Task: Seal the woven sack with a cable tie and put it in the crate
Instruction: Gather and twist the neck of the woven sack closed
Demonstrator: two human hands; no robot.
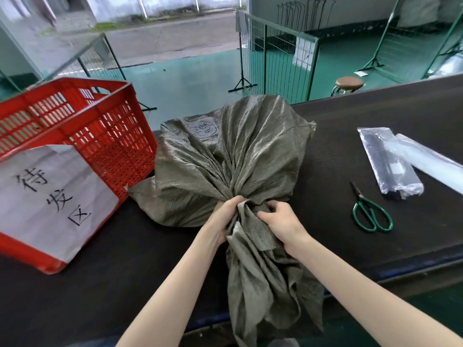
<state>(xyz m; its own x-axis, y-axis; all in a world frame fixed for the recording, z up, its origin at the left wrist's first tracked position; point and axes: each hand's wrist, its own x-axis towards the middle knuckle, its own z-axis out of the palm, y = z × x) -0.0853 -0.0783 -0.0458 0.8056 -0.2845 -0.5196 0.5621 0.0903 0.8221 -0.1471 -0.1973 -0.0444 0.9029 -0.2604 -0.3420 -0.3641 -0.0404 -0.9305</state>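
**A:** Where's the sack?

**B:** Middle of the frame, on the dark counter. Its full body sits higher up. The neck runs straight down toward the bottom edge, and the loose mouth hangs over the counter's near side.

**A:** And the grip?

**B:** Both are closed on the bunched neck. The left hand takes its left side and the right hand its right, fingers curled into the folds.

**A:** What does the next move turn on?

**B:** A tie, I'd judge. A clear packet with something dark inside lies at the right of the frame, above the scissors, and the right hand is nearer to it. The red crate stands at the left, just beside the sack, on the left hand's side.

**A:** Anything unclear?

**B:** No tie shows on the neck. I can't tell whether that packet holds ties. The fingertips are buried in cloth, and the crate is cut off at the left edge.
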